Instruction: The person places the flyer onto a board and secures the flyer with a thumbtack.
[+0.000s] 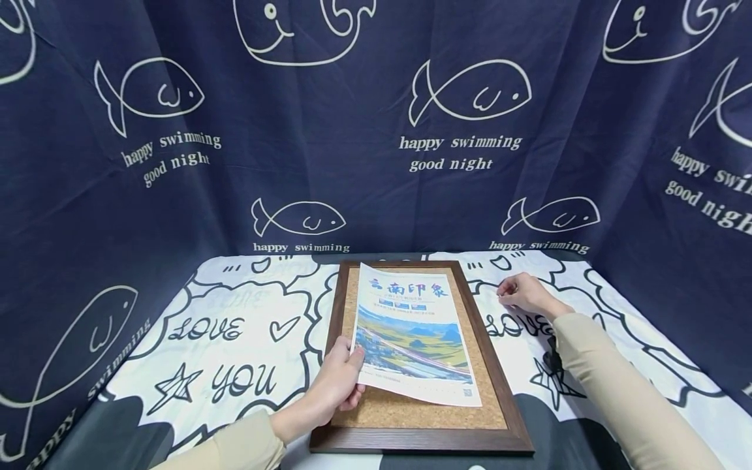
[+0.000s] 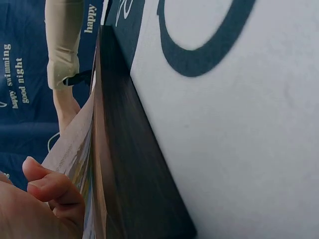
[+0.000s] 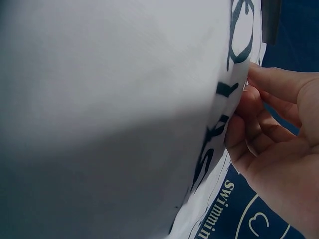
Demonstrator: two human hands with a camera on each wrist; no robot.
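My left hand (image 1: 337, 378) pinches the left edge of a printed poster (image 1: 411, 349), thumb on its front. The sheet shows a coloured landscape under large blue-purple characters. It lies slightly tilted over a cork board (image 1: 411, 408) with a dark brown wooden frame (image 1: 423, 440), its lower edge lifted. In the left wrist view, fingers (image 2: 55, 189) curl beside the sheet, close to the frame's side. Right of the board, my right hand (image 1: 525, 295) is low over the tablecloth, thumb and forefinger tips together. A tiny shiny thing (image 3: 246, 84) shows between them, its kind mostly hidden.
A white tablecloth (image 1: 235, 346) with black lettering, hearts and stars covers the table. Dark blue curtains (image 1: 352, 130) with white fish drawings stand behind and at both sides. A small white round thing (image 1: 476, 467) shows at the bottom edge below the frame.
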